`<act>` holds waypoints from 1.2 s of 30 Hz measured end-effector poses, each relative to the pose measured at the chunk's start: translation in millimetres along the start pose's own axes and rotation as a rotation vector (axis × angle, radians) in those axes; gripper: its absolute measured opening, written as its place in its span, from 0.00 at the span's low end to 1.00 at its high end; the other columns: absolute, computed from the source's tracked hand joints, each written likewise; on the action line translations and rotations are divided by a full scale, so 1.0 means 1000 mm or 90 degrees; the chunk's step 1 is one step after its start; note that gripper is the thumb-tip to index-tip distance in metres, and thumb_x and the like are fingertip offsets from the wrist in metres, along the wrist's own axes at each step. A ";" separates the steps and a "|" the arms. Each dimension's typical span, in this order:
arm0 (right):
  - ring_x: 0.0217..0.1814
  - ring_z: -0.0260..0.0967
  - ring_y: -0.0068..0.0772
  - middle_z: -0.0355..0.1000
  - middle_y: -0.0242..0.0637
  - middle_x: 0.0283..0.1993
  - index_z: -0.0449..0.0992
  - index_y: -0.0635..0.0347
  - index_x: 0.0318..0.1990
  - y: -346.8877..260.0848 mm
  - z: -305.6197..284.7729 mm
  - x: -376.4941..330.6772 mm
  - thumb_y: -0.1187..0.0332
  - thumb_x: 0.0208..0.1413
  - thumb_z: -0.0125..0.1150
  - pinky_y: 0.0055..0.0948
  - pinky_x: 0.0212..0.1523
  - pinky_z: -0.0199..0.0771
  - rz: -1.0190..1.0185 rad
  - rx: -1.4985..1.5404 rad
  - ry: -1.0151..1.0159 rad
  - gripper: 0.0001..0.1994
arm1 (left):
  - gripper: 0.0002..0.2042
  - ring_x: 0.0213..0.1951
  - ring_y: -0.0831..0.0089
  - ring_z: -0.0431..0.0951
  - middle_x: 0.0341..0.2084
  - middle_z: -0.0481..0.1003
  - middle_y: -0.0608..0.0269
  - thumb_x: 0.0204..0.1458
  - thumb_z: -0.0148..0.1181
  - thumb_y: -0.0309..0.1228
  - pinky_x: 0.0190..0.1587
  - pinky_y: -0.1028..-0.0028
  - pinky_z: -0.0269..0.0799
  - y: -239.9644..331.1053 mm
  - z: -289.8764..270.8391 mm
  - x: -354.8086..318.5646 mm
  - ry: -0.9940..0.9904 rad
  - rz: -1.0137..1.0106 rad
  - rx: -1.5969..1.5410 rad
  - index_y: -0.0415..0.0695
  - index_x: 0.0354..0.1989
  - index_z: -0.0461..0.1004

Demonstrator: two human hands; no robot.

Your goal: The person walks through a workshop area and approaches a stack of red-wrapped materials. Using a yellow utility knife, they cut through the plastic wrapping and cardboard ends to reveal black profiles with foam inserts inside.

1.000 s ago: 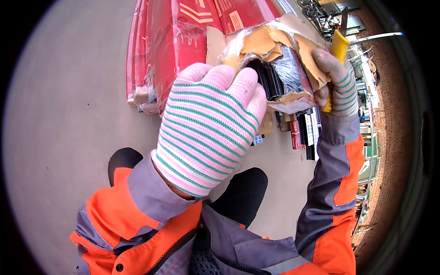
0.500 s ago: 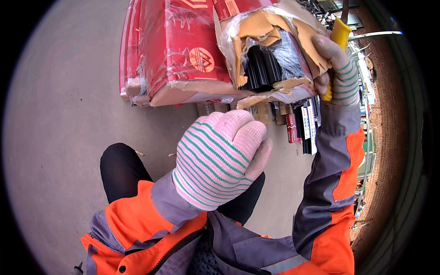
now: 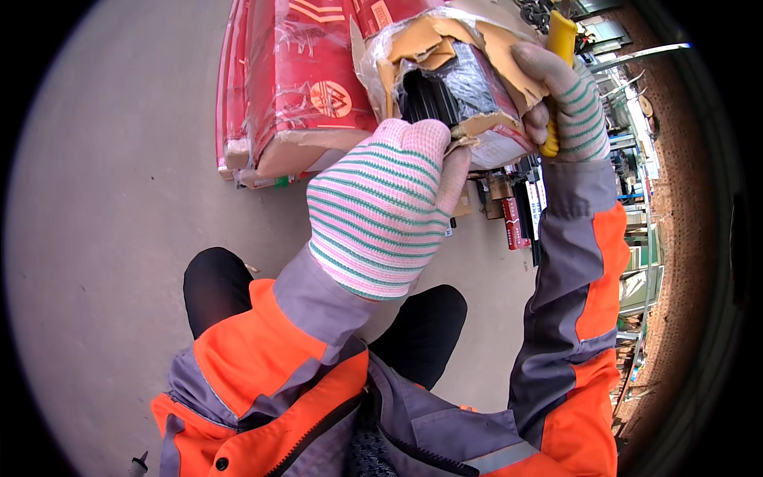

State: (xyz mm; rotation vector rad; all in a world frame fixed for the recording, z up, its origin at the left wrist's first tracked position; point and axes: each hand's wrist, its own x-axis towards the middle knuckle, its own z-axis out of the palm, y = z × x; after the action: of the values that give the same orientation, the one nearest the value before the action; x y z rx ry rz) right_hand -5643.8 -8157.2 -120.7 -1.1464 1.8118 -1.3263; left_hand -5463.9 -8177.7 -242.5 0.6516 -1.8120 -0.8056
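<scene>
Head view: left hand grip closed on torn carton.

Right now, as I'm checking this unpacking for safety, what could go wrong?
The gloved right hand grips a yellow-handled tool against the torn brown cardboard package; a slip could bring it toward the striped-gloved left hand at the opening. The black pieces inside might slide out onto the concrete floor.

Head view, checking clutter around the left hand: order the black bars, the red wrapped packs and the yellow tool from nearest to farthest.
From the left hand:
1. Black bars, touching its fingertips.
2. Red wrapped packs, up-left.
3. Yellow tool, far right, in the right hand.
</scene>
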 end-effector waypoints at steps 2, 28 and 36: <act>0.09 0.56 0.19 0.63 0.28 0.13 0.75 0.57 0.26 0.003 0.000 0.004 0.61 0.58 0.67 0.20 0.10 0.54 -0.026 0.002 -0.021 0.13 | 0.08 0.30 0.58 0.80 0.28 0.77 0.54 0.53 0.69 0.27 0.35 0.70 0.76 0.001 -0.003 -0.001 0.035 0.033 0.016 0.40 0.39 0.78; 0.08 0.58 0.18 0.67 0.29 0.14 0.75 0.63 0.28 0.000 -0.004 0.001 0.68 0.58 0.61 0.17 0.09 0.58 -0.068 0.135 -0.106 0.09 | 0.10 0.31 0.55 0.80 0.28 0.78 0.56 0.54 0.64 0.29 0.35 0.62 0.77 -0.007 0.021 -0.058 -0.241 0.115 0.019 0.43 0.45 0.79; 0.09 0.59 0.18 0.67 0.27 0.13 0.74 0.58 0.22 0.003 0.001 0.002 0.67 0.59 0.62 0.16 0.12 0.60 -0.005 0.192 -0.073 0.13 | 0.17 0.31 0.70 0.81 0.30 0.80 0.61 0.56 0.63 0.19 0.36 0.73 0.77 -0.023 -0.005 -0.020 -0.020 0.153 0.066 0.43 0.55 0.78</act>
State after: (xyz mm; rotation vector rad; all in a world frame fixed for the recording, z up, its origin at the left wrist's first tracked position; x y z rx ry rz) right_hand -5644.5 -8158.6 -124.3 -1.0425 1.4686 -1.4481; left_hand -5450.5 -8178.3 -270.8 0.4769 -1.9270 -0.5685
